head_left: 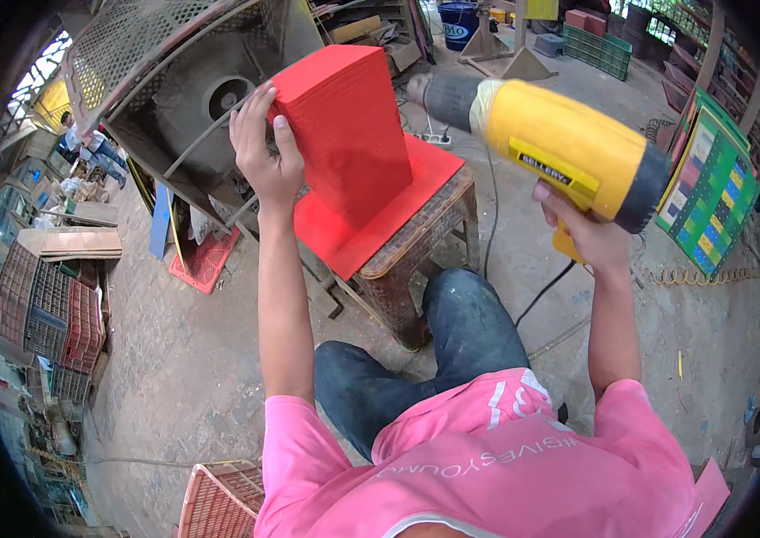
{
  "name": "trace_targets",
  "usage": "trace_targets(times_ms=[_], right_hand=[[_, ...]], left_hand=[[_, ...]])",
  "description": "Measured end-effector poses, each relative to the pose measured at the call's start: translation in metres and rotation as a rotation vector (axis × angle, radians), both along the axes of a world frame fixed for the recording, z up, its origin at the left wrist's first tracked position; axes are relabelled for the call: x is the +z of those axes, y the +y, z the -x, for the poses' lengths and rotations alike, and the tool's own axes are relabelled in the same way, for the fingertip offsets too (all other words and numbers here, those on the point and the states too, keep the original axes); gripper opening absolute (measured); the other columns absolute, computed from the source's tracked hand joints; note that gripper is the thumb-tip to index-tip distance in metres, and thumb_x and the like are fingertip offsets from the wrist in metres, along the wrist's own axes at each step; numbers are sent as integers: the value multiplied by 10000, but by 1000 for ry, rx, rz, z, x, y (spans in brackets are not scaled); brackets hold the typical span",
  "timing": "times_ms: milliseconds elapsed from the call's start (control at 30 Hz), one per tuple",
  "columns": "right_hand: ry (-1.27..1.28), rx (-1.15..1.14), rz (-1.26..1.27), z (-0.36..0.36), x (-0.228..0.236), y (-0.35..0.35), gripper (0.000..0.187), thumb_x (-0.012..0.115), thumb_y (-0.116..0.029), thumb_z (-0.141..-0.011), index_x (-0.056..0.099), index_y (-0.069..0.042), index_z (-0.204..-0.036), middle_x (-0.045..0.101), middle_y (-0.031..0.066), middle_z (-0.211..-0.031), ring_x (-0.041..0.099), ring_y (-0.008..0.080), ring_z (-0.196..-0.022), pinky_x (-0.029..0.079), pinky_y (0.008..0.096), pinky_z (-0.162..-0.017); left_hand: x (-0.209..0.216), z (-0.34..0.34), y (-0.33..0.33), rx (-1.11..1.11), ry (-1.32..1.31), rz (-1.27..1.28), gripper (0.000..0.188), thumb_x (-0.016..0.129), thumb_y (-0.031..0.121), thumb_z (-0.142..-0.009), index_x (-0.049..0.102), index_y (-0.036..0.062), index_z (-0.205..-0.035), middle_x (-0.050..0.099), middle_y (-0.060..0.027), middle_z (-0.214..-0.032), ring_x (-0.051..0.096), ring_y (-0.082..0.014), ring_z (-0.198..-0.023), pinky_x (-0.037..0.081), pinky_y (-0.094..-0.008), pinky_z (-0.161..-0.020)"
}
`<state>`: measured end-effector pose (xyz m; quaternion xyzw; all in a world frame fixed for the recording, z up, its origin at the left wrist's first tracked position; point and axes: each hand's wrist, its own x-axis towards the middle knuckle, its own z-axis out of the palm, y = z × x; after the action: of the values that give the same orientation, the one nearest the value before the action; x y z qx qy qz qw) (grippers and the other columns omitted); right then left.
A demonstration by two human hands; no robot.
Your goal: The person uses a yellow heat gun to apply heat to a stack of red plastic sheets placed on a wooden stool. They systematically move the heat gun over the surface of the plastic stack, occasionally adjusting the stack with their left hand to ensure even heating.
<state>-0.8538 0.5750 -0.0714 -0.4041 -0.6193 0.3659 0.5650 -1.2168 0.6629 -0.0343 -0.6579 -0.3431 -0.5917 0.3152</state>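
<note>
A tall red block [353,134] stands on a flat red sheet [429,170]. Fine lines near the block's top look like layered sheets. Both rest on a worn brown stool [416,240] in front of my knees. My left hand [270,152] lies against the block's upper left side, fingers stretched and thumb apart. In my right hand [588,229] is a yellow heat gun [550,134], gripped by its handle. Its dark nozzle end points left toward the block, a gap away, and the tip is blurred. Part of my right fingers is hidden behind the gun.
A large fan in a metal housing [151,134] stands just behind the block. The gun's black cord [546,291] hangs toward the floor. Colourful boards [707,193] lean at the right. Plastic crates [48,300] lie far left, a basket [219,502] near left. Another person [93,143] is far left.
</note>
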Motion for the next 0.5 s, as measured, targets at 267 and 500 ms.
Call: trace_targets(times_ms=[267,500], right_hand=[[91,-11,-46,7,17,1,153,675,-77,-849,609,-4,-966,611,60,-795,532,114,-610,422,250,-550],[-196,-6,76,-15,-22,5,260,755,-220,-806,646,-42,-962,592,-7,-694,532,79,-581,436,245,-533]], left_hand=[[4,1,2,-26,24,-6,269,468,143,-909,629,12,-1080,649,-142,-1094,575,-325,-1085,324,-453,-1035],[1,0,6,-36,26,-28,279,450,142,-913,634,-5,-1062,652,-149,-1071,574,-329,-1074,331,-449,-1028]])
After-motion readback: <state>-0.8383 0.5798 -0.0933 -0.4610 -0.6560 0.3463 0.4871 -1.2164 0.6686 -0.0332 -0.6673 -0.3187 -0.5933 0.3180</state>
